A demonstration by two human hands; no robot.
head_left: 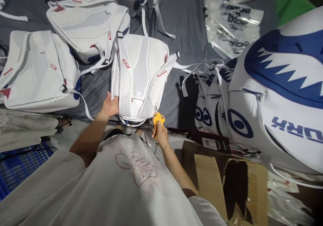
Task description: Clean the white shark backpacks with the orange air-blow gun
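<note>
Your left hand [110,105] gripping white backpack [139,76] by its lower edge, your right hand [160,134] clenching orange snips [157,119] beside it

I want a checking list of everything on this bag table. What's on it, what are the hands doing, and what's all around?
Surface: dark grey cloth, wrinkled, mostly covered by bags.
Job's things: white backpack lying straps-up at the near edge; small orange-handled tool, probably snips, beside its lower right corner.
Clutter: two more white backpacks to the left; shark-print bags piled on the right; printed plastic bags behind.
Hands: left hand grips the backpack's lower left edge; right hand holds the orange tool.
Cables: nothing seen; only loose white straps.
Surroundings: open cardboard box below right; blue crate below left.
</note>
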